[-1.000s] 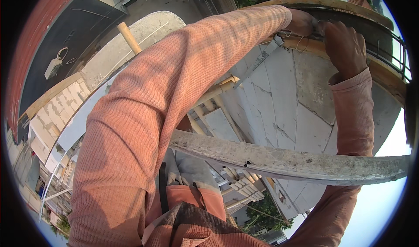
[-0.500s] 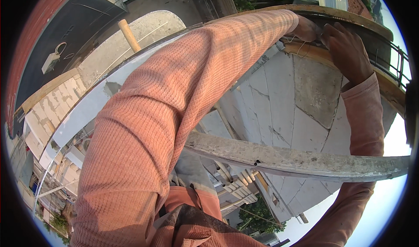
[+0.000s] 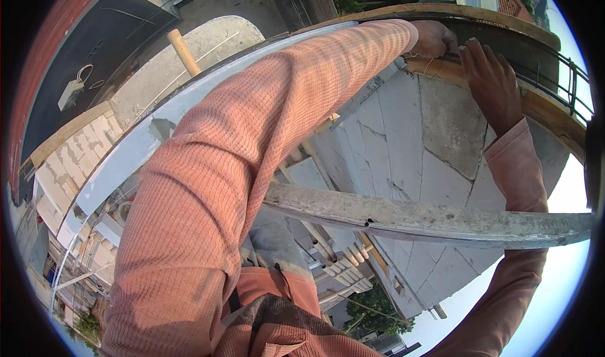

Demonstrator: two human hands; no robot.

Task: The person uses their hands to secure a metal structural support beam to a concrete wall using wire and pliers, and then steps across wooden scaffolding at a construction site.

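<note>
My left hand (image 3: 435, 39) reaches across to the wooden formwork (image 3: 539, 108) at the upper right. Its fingers are curled closed, and whatever sits in them is hidden. Close by on the right, my right hand (image 3: 493, 83) has its fingers bent and drawn together at the tips; I cannot make out what they pinch. A small gap lies between the two hands. A thin pale wire (image 3: 431, 67) loops just below my left hand, against the board. Behind the hands, dark steel bars (image 3: 573, 83) run along the trough between the boards.
A grey, cement-stained beam (image 3: 403, 215) crosses in front of my right arm. Beyond it stands a wall of grey panels (image 3: 391, 149). Bamboo poles (image 3: 343, 265) lie lower down. A wooden post (image 3: 184, 51) rises at the upper left, and the ground shows far below.
My hands have drawn slightly apart. The right has shifted left and down a little, its fingertips now more upright; the left has pulled back slightly to the left.
</note>
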